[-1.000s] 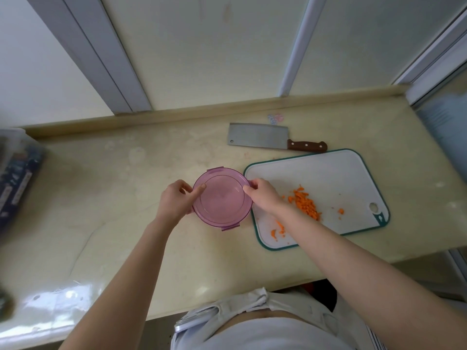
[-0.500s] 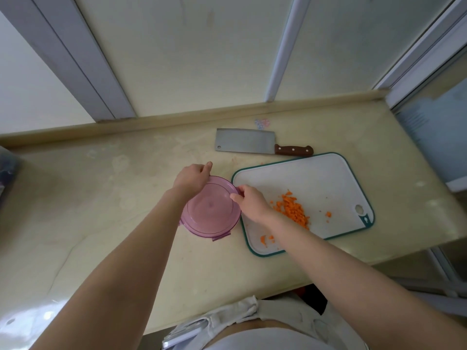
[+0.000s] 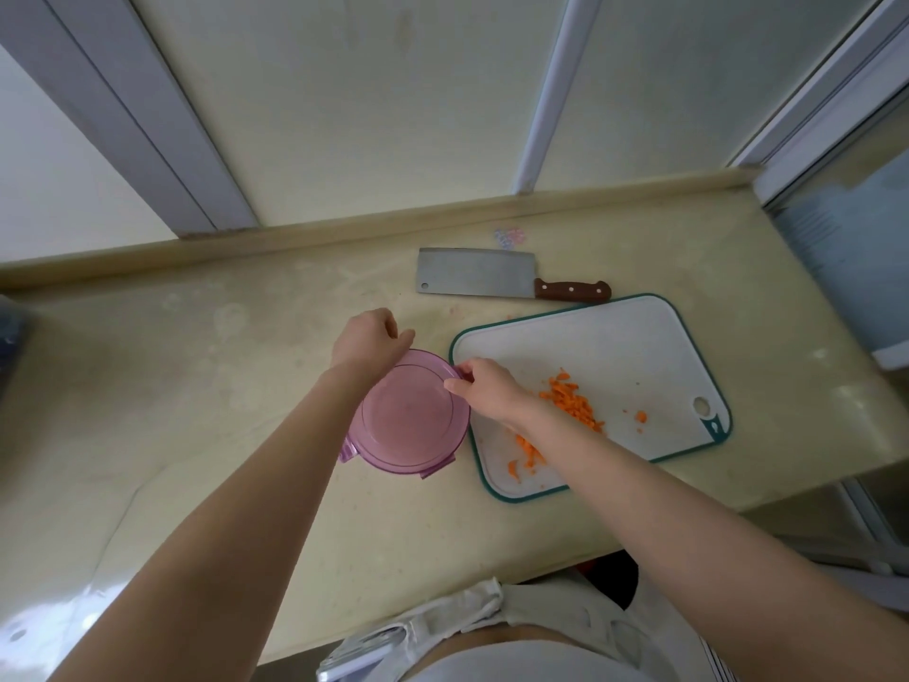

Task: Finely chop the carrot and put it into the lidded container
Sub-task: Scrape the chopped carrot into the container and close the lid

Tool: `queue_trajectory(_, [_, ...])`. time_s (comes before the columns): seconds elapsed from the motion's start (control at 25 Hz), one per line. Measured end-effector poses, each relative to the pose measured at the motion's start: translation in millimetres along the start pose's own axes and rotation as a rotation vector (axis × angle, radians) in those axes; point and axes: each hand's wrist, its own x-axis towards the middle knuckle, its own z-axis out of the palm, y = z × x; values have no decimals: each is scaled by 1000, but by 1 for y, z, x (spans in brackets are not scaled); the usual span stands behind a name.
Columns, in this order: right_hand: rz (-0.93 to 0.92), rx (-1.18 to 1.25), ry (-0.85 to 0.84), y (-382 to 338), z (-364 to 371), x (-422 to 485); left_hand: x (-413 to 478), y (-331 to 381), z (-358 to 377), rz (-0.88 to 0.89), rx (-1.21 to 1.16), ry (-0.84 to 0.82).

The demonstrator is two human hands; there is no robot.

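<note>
A round pink container with its lid (image 3: 410, 415) on stands on the counter, just left of the white cutting board (image 3: 624, 347). My left hand (image 3: 369, 339) grips the lid's far edge, fingers curled over the rim. My right hand (image 3: 484, 388) pinches the clip on the lid's right edge. A heap of finely chopped carrot (image 3: 573, 403) lies in the middle of the board, with a few more bits (image 3: 524, 457) near its front left corner, partly hidden by my right forearm.
A cleaver (image 3: 474, 273) with a brown wooden handle lies flat on the counter behind the board. The beige counter (image 3: 196, 386) ends at a raised back ledge and at a drop on the right. A dark object shows at the far left edge.
My left hand moved from the lid's left side to its far edge. My right hand stayed at the right clip. The camera view shifted leftward.
</note>
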Motion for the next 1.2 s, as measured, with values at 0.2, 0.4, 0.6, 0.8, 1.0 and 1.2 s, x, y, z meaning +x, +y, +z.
queue_trajectory(0.2, [-5, 4, -6, 0, -1, 2, -46, -15, 9, 467, 266, 326])
queue_trajectory(0.4, [149, 440, -97, 2, -9, 5, -89, -32, 33, 509, 348, 332])
queue_trajectory(0.6, [293, 736, -172, -4, -10, 7, -96, -33, 39, 444, 360, 321])
queue_trajectory(0.8, [290, 658, -135, -11, -5, 8, -98, -31, 37, 450, 386, 311])
queue_trajectory(1.0, [31, 182, 69, -8, -3, 7, -98, -25, 34, 418, 406, 273])
queue_trajectory(1.2, [88, 367, 138, 22, 24, -21, -97, -25, 27, 444, 380, 225])
